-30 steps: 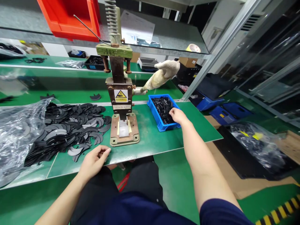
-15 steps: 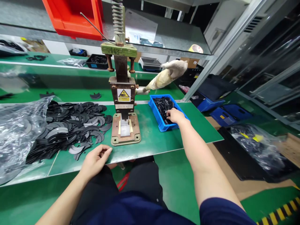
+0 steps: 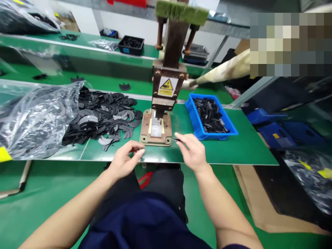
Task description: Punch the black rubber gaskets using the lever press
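Pinched at the fingertips of the right hand: a thin dark piece, close to the right front corner of the press base, contact impossible to tell. Easy to drop or twist, given so narrow a grip. Possible crushed fingers from lowering the lever too soon. Loosely curled near the left front corner: the left hand, whether empty or not unclear. Underneath, a green counter; at left, curved black pieces spilling from a clear bag; at right, a blue tray of dark parts. Below, green floor.

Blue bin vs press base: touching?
Apart. The head view shows a strip of green tabletop between the blue bin and the press base.
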Demonstrator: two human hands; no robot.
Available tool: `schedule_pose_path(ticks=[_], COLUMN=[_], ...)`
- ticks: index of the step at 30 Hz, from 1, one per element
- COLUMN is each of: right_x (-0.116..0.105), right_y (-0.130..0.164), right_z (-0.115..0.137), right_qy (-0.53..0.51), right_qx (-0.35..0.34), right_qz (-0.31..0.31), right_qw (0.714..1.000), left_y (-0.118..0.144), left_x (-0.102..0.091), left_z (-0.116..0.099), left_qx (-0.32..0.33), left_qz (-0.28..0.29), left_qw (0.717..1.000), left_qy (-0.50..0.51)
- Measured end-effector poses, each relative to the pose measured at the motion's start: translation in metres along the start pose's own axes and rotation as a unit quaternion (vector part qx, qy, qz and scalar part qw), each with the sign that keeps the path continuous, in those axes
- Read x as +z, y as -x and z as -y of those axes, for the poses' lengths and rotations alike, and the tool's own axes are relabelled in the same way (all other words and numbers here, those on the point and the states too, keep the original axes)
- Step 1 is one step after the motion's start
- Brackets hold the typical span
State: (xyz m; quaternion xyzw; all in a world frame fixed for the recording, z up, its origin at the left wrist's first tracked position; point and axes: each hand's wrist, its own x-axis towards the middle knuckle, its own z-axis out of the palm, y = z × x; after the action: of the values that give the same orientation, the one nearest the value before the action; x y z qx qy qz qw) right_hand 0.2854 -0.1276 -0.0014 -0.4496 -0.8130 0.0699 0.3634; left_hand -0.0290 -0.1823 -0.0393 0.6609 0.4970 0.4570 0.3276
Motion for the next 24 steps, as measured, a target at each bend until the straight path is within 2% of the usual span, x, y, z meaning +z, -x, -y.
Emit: schedule_pose_path(ticks=[2,4,9,20,22,24], right_x=[0.026,0.043,0.06,0.065,0.055,0.031], right_y=[0.016,0.024,0.029,0.031,0.023,0.002], right_z=[0.027,0.043,0.051,0.054,0.048,0.039], right_qy=[-0.08,-0.126,-0.17,-0.189,-0.17,-0.13], right_qx=[-0.054,-0.072,-0.071,-0.074,-0.058,-0.036], right_qz=[-0.011,-0.02,-0.029,0.006,0.008,-0.04], right_qw=[0.995,0.989,0.982,0.979,0.984,0.99], left_y=[0.002,0.003,0.007,0.003,-0.01,-0.032], left_x=[0.005,0.008,0.008,0.006,0.003,0.0], left_z=[-0.012,-0.02,-0.025,-0.024,-0.017,-0.006], left_qx=[0.047,0.088,0.136,0.171,0.178,0.169], left_qz=[0.019,0.038,0.046,0.06,0.055,0.027], left_qw=[0.999,0.995,0.989,0.983,0.982,0.984], left_qy=[0.012,0.016,0.018,0.008,-0.01,-0.048])
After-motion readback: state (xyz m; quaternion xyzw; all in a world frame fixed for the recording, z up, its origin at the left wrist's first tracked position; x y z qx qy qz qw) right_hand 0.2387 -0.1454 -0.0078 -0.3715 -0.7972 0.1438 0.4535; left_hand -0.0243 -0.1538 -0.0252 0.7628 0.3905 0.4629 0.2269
